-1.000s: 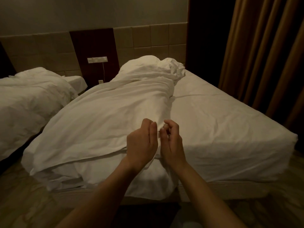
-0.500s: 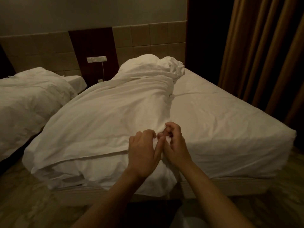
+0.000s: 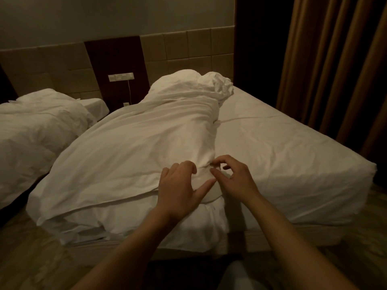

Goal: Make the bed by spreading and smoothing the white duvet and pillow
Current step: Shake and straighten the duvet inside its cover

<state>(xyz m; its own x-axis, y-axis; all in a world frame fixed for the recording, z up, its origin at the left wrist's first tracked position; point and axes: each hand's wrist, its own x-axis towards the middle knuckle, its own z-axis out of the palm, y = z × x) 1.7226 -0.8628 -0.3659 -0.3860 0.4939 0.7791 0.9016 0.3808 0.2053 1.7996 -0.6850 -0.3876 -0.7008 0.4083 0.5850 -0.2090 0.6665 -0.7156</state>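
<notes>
The white duvet (image 3: 129, 155) lies bunched in a long heap along the left half of the near bed (image 3: 293, 164), from the headboard end down to the foot, where its folded layers spill over the bed's edge toward the floor (image 3: 31, 258). At the head end the heap rises over a rounded lump (image 3: 178, 80) that may be the pillow, though the cloth hides it.

The left hand (image 3: 180, 189) rests on the duvet's near corner with fingers curled into the fabric and the thumb stretched out toward the right. The right hand (image 3: 232, 176) sits just beside it, thumb and forefinger closing on a small fold of the same corner; the pinch looks to have hold of cloth, the other fingers loosely bent.

The right half of the mattress shows bare fitted sheet, wrinkled, out to its right and foot edges. A narrow gap of floor runs between this bed and a second bed (image 3: 41, 132) on the left, which also carries rumpled white bedding. Brown curtains (image 3: 335, 70) hang close to the right.

Two beds, two hands and one wall switch plate (image 3: 120, 77) with a cord are in view.
</notes>
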